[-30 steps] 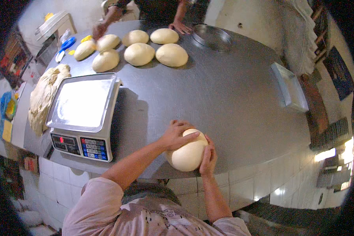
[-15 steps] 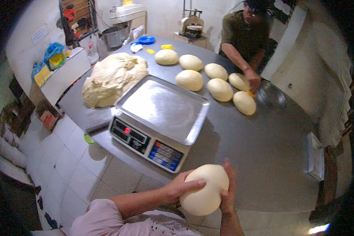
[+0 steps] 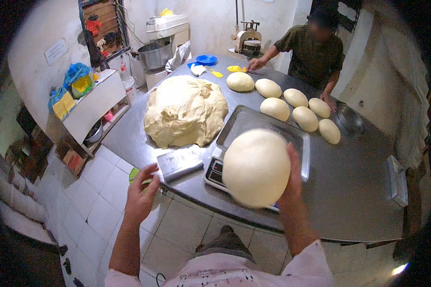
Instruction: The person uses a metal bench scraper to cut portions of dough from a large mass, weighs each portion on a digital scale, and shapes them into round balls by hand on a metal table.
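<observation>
My right hand (image 3: 291,182) holds up a large smooth dough ball (image 3: 255,167) over the digital scale (image 3: 215,170) and its metal tray (image 3: 301,148); part of the scale is hidden behind the ball. My left hand (image 3: 143,186) is off the ball, fingers apart and curved, beside a metal dough scraper (image 3: 177,163) at the table's near edge. Behind the scraper lies a big lumpy mass of dough (image 3: 184,110). Several rounded dough balls (image 3: 274,109) sit toward the back of the steel table (image 3: 349,182).
A co-worker (image 3: 313,57) leans at the back right, one hand near a yellow scraper (image 3: 233,69), the other by a round pan (image 3: 348,122). A blue plate (image 3: 207,60), a mixer (image 3: 153,52), a side cabinet (image 3: 88,107) and a rectangular tin (image 3: 396,179) surround the work area.
I have lifted the dough ball from near the table's front edge to over the scale. My left hand has let go and moved left. The co-worker's arms have spread apart.
</observation>
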`<action>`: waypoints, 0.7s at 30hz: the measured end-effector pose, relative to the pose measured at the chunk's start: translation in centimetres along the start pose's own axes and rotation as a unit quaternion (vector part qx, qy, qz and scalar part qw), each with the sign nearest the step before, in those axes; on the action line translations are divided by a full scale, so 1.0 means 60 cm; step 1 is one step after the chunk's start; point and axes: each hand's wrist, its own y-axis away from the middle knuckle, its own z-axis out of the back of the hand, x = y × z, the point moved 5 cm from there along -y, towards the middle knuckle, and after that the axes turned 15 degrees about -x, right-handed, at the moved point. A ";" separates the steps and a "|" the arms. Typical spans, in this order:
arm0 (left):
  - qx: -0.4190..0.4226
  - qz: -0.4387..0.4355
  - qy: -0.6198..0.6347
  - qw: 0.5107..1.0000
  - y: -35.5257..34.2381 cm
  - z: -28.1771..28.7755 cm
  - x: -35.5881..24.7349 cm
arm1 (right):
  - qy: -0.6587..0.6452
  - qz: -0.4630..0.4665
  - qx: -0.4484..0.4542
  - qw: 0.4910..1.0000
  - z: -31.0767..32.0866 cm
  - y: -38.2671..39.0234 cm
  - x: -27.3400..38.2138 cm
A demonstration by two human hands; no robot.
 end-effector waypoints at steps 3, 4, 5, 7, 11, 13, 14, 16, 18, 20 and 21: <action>0.030 0.044 -0.016 0.998 -0.017 0.058 0.065 | -0.038 0.052 -0.019 0.998 -0.034 -0.154 0.030; 0.030 0.035 -0.017 0.999 -0.030 0.062 0.074 | -0.033 0.109 -0.006 0.993 -0.034 -0.211 0.060; 0.025 0.028 -0.024 0.999 -0.043 0.070 0.086 | -0.036 0.137 -0.012 0.990 -0.044 -0.268 0.085; 0.003 0.043 -0.053 0.998 -0.078 0.076 0.080 | -0.038 0.202 -0.058 0.977 -0.066 -0.359 0.114; -0.085 0.077 -0.117 0.986 -0.130 0.162 0.113 | -0.064 0.235 -0.167 0.955 -0.108 -0.510 0.090; -0.116 0.112 -0.126 0.979 -0.157 0.182 0.142 | 0.095 0.264 -0.325 0.903 -0.045 -0.633 0.025; -0.117 0.113 -0.138 0.977 -0.171 0.180 0.164 | 0.257 0.287 -0.450 0.806 0.016 -0.689 -0.009; -0.149 0.114 -0.183 0.965 -0.181 0.215 0.189 | 0.489 0.246 -0.343 0.763 -0.003 -0.710 -0.057; -0.176 0.113 -0.244 0.947 -0.186 0.246 0.208 | 0.683 0.203 -0.218 0.667 -0.019 -0.692 -0.077; -0.183 0.111 -0.274 0.938 -0.211 0.276 0.260 | 0.684 0.243 -0.141 0.673 -0.042 -0.656 -0.047; -0.170 0.098 -0.258 0.946 -0.233 0.285 0.286 | 0.590 0.305 -0.127 0.737 -0.070 -0.616 -0.020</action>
